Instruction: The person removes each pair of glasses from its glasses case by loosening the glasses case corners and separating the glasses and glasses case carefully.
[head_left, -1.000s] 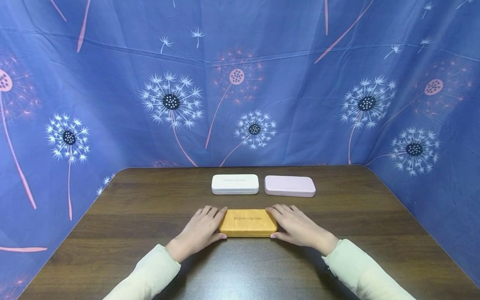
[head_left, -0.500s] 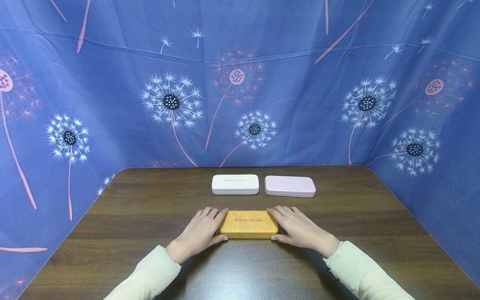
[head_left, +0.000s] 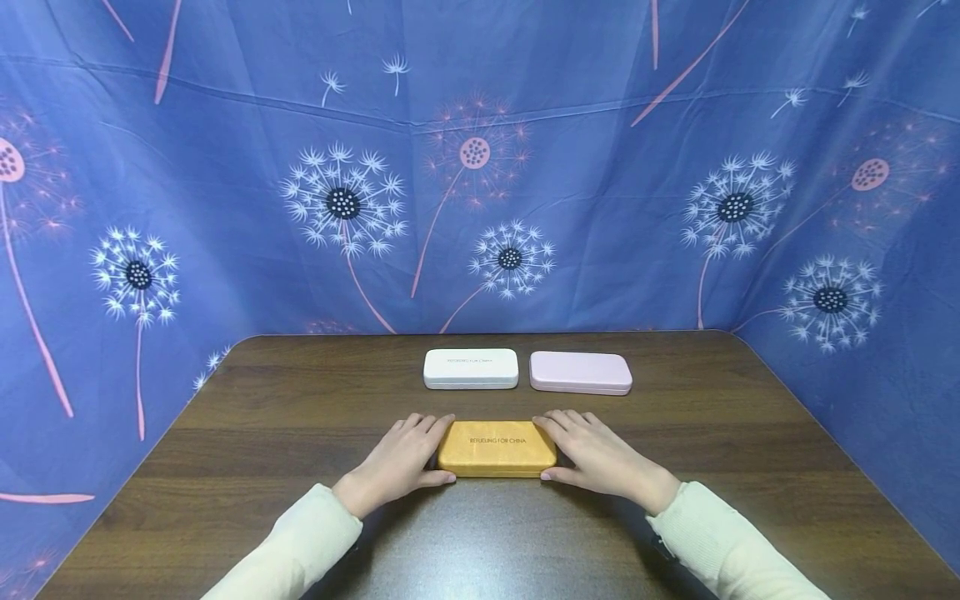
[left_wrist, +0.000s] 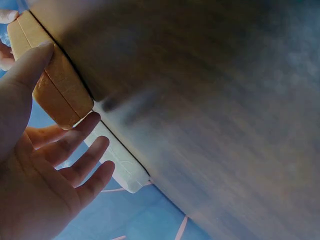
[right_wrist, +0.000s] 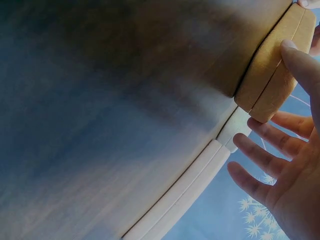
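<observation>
Yellow case (head_left: 497,451): left hand (head_left: 399,457), right hand (head_left: 592,453) pinching opposite ends.

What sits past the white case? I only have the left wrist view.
Observer: A pale pink case, to the right of the white case in the head view.
Operator: Are those two touching?
Observer: No, the head view shows a narrow gap between them.
Operator: Anything printed on top of the yellow case?
Observer: Yes, dark lettering, uncovered between the left hand and right hand; "FOR CHINA" is legible, the first word is blurred.
</observation>
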